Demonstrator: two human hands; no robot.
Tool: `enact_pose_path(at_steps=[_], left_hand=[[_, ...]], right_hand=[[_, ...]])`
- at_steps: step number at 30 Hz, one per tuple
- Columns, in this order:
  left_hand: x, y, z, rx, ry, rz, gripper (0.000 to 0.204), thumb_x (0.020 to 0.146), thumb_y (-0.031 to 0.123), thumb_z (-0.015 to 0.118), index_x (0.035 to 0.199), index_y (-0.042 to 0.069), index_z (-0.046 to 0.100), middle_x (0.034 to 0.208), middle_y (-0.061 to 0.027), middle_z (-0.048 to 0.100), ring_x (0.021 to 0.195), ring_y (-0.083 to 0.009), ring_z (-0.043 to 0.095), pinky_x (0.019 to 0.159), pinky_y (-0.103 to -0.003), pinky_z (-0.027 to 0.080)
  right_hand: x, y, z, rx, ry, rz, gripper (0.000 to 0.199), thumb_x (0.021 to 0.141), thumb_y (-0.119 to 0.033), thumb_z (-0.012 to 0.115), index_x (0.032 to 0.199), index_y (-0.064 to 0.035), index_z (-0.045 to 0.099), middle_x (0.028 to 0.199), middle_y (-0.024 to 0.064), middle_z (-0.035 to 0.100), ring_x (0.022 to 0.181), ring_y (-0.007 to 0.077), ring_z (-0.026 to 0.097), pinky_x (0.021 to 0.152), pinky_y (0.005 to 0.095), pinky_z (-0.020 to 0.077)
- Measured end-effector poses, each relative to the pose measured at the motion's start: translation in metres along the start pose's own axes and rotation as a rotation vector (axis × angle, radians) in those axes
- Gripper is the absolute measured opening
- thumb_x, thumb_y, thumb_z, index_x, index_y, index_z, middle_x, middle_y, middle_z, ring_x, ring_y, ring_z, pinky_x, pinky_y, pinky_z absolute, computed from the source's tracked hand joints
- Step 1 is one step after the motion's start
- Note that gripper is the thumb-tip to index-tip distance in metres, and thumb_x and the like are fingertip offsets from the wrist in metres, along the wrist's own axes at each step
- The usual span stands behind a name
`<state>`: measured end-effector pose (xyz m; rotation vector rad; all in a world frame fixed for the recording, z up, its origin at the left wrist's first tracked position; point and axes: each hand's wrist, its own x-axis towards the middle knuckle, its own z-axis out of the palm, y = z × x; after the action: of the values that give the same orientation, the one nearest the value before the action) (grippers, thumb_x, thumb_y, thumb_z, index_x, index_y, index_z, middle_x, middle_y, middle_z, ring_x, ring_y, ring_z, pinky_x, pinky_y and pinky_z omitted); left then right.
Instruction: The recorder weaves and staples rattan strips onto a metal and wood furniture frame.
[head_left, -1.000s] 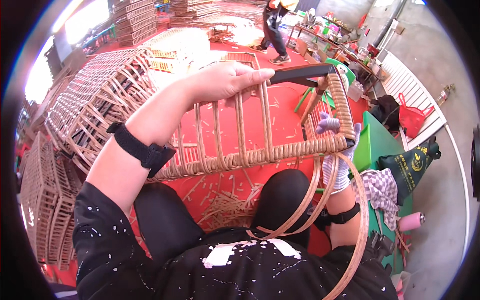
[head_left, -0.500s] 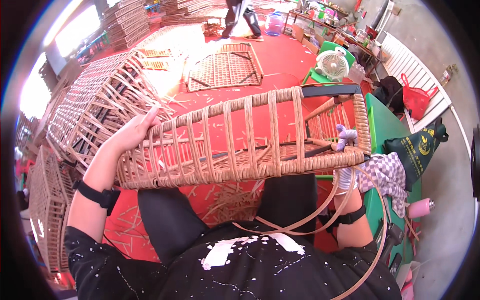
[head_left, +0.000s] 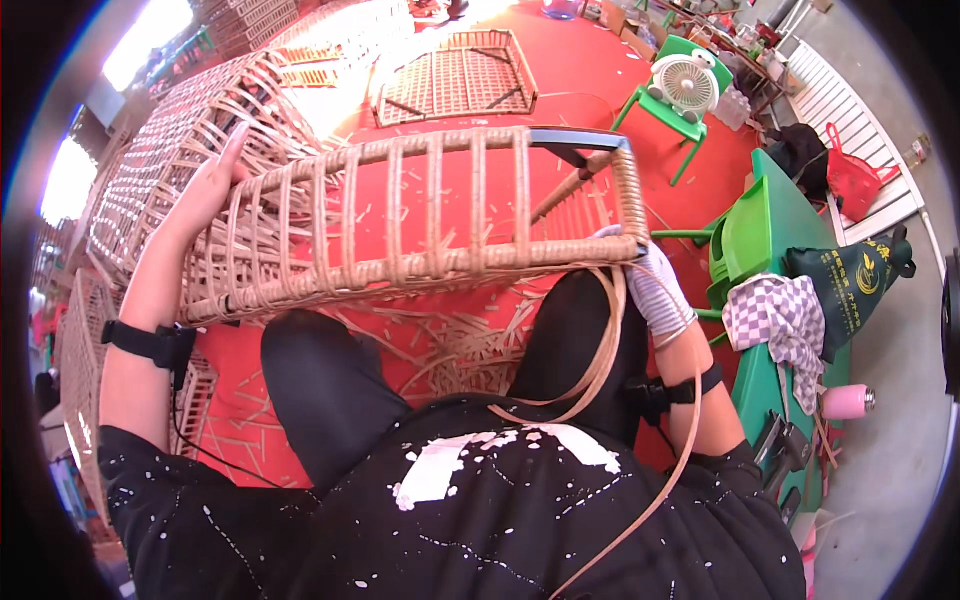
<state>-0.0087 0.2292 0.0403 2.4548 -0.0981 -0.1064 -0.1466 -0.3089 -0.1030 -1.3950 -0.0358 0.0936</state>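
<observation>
1. The black shirt with white patches is nearest, below the frame, with the dark-trousered knees under the frame's lower rim.
2. Long, flat tan strands loop from the frame's lower right corner toward the lap, passing beside the right forearm; one runs down across the shirt.
3. The long, tan woven basket frame is held up above the knees, its wrapped rims joined by spaced slats, with a black bar bare at the upper right.
4. The right hand, in a pale striped glove, is wrapped around the frame's lower right corner; the frame hides part of its fingers.
5. The bare left hand is against the frame's upper left end, one digit pointing up; how far the other fingers close cannot be told.
6. Cut tan strips litter the red floor below the frame.
7. Right of the frame, a bright green plastic seat stands close by the green table, which carries a checked cloth, a dark green bag and a pink cylindrical bottle.
8. A large, tan latticed basket crowds the space behind the frame's left end; whether they touch cannot be told.
9. Beyond the frame's upper rim lies a flat woven panel; to that panel's right, a round white fan sits on a green chair.
10. Farthest, beyond the frame's left end, rise brown woven stacks.
</observation>
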Motion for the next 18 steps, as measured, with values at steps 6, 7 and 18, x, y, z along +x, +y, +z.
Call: enact_pose_path(at_steps=[6,7,18], left_hand=[[-0.019,-0.058,-0.002,0.077,0.161,-0.042,0.08,0.096,0.063,0.023,0.061,-0.001,0.056,0.051,-0.0096,0.05,0.053,-0.0207,0.054,0.063,-0.034,0.044],[-0.023,-0.055,0.002,0.092,0.187,0.011,0.08,0.096,0.063,0.023,0.06,-0.001,0.055,0.049,-0.0083,0.048,0.049,-0.0186,0.051,0.059,-0.032,0.043],[-0.05,-0.054,0.016,-0.066,0.21,-0.018,0.073,0.095,0.063,0.032,0.06,0.003,0.054,0.054,-0.0017,0.048,0.052,-0.0123,0.046,0.057,-0.029,0.04]], right_hand=[[-0.003,-0.025,0.048,-0.243,-0.198,0.137,0.052,0.096,-0.05,0.048,0.096,-0.0003,0.064,0.087,0.0057,0.065,0.082,0.0125,0.061,0.082,0.0293,0.0489],[-0.005,-0.02,0.047,-0.215,-0.171,0.147,0.049,0.098,-0.046,0.047,0.096,-0.0002,0.064,0.087,0.0052,0.065,0.083,0.0123,0.061,0.082,0.0293,0.0483],[-0.01,0.021,0.023,-0.011,-0.01,-0.091,0.027,0.091,-0.025,0.052,0.091,0.0002,0.062,0.087,0.0097,0.064,0.082,0.0221,0.063,0.077,0.0321,0.0514]])
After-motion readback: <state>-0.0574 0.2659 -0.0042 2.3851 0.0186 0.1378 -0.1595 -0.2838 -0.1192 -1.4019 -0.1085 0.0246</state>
